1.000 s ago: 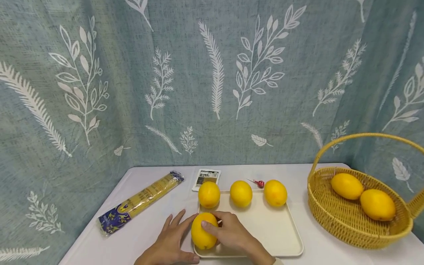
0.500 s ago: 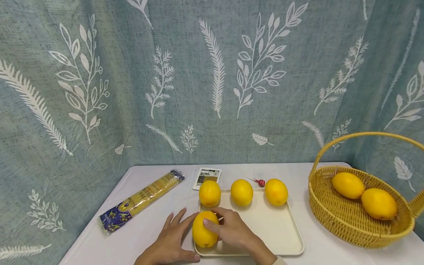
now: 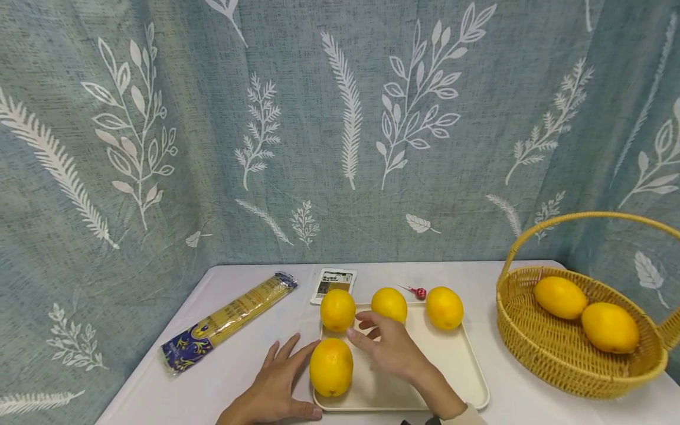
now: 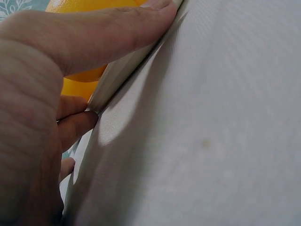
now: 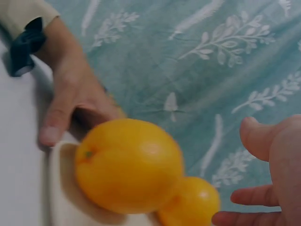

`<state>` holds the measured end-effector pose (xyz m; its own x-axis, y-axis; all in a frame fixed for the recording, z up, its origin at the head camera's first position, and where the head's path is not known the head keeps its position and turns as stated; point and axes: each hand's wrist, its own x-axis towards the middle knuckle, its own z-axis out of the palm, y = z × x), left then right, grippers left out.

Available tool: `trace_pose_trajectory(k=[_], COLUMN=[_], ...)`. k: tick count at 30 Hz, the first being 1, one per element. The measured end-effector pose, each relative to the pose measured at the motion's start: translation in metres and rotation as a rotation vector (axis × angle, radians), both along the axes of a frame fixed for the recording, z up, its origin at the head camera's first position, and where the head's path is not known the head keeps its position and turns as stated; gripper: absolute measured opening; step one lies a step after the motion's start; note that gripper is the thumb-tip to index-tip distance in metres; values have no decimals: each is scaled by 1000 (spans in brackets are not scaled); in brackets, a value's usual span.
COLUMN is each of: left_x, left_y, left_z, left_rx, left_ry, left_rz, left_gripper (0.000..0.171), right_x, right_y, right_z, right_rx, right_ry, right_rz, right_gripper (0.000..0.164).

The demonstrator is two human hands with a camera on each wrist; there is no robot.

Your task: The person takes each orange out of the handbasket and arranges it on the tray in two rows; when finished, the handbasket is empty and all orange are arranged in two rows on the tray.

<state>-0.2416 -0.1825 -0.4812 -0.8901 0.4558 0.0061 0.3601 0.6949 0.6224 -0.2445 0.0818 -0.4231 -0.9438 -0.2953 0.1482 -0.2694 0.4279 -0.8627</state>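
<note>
A yellow-orange orange (image 3: 331, 367) sits in the near left corner of the cream tray (image 3: 425, 383). My left hand (image 3: 273, 381) spreads around that corner, its thumb at the near rim and its fingers along the left rim. In the left wrist view, the thumb (image 4: 108, 35) lies against the tray's edge. My right hand (image 3: 390, 345) is over the tray, apart from the near orange, fingers loosely bent and holding nothing. Its fingertips overlap the space between two oranges (image 3: 337, 310) (image 3: 389, 305) of the back row. A third orange (image 3: 444, 308) is at the back right.
At the right stands a wicker basket (image 3: 558, 378) with a tall handle, holding two oranges (image 3: 611, 327). Left of the tray lies a pack of noodles (image 3: 228, 323). Behind it are a flat printed packet (image 3: 324, 282) and a red lollipop (image 3: 421, 293). A leaf-patterned curtain (image 3: 340, 147) hangs behind the table.
My right hand has let go of the near left orange and moved away from it, to the right and back. The orange stays in the corner, and my left hand has kept its place.
</note>
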Motion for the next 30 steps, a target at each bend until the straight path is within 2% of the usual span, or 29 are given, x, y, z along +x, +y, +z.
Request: trace_pose_trajectory(k=[8,16,23,30], left_x=[0,0,0,-1], left_y=[0,0,0,0], left_z=[0,0,1,0], left_rx=[-2,3,3,-4], left_ry=[-14,-11,-9,-6], left_rz=[6,2,-6,-8], left_gripper=[117,118,118,117], right_x=[-2,0,2,2], right_y=[24,57,85,117], right_z=[22,44,53,57], right_rx=[7,-38,28,64], right_ry=[71,105,253,319], right_rz=[-150,-221,-328,-453], right_gripper=[39,40,36,38])
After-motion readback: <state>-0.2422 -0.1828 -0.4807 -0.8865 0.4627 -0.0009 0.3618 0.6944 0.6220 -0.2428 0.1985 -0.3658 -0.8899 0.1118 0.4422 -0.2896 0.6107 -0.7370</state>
